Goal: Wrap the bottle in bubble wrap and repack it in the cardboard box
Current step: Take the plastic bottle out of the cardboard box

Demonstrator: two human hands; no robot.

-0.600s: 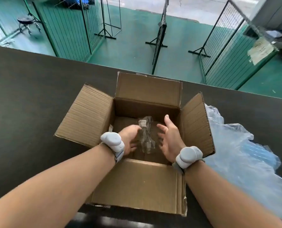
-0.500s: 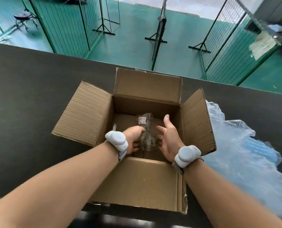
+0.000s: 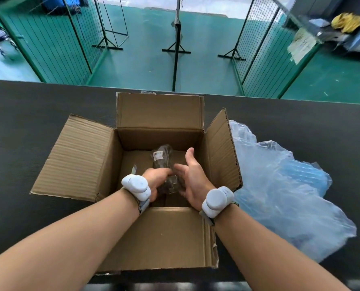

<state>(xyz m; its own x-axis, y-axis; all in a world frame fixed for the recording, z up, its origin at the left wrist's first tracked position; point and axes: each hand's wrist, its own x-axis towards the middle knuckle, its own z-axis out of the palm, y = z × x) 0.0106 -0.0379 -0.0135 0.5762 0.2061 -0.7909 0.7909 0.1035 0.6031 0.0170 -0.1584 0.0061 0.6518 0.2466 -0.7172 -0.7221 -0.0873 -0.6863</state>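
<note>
An open cardboard box [image 3: 160,110] stands on the dark table with all its flaps spread out. Inside it a clear glass bottle [image 3: 163,158] with a small white label stands tilted, its lower part hidden by my fingers. My left hand [image 3: 157,180] is curled around the bottle's lower half. My right hand [image 3: 190,175] is on the bottle's right side, palm toward it and thumb raised, with its fingertips at the glass. A crumpled sheet of bluish bubble wrap [image 3: 280,185] lies on the table just right of the box.
A small white scrap [image 3: 134,169] lies on the box floor at the left. The table's far edge [image 3: 48,81] runs behind the box. Beyond it are a green floor and wire mesh panels [image 3: 259,49] on stands.
My left hand has closed around the bottle's lower part. My right hand has come in against the bottle. The view has shifted, so the box sits higher in the frame.
</note>
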